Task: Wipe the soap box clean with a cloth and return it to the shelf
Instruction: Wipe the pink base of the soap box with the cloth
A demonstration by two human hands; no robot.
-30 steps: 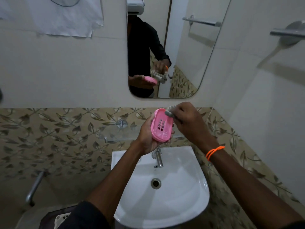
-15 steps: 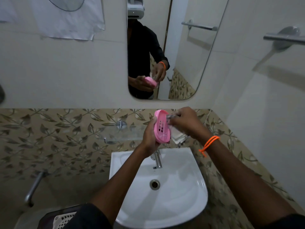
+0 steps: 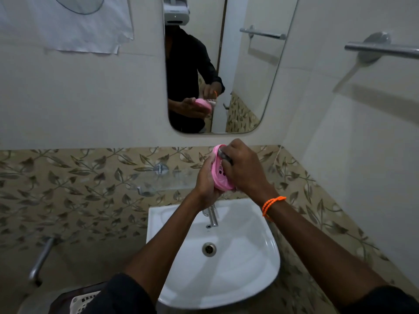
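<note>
- Nearest us, a glossy white ceramic basin (image 3: pixel 249 264) curves round a steel drain, with a slim chrome tap (image 3: pixel 212 217) at its back.
- Above the tap we see the left hand (image 3: pixel 207 182) cupping the pink oval plastic soap box (image 3: pixel 221 177), tilted on edge, slotted inside facing right.
- Our right hand (image 3: pixel 246 169), fingers curled, presses a bunched grey cloth (image 3: pixel 223 154) into the box's upper end.
- Behind runs a clear glass shelf (image 3: pixel 167 181) on leaf-patterned tiles.
- Farthest, a round-cornered mirror (image 3: pixel 247 71).

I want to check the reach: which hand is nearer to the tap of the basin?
Left. The left hand, holding the pink soap box, is just above the tap. The right hand is above it too, but farther to the right.
</note>
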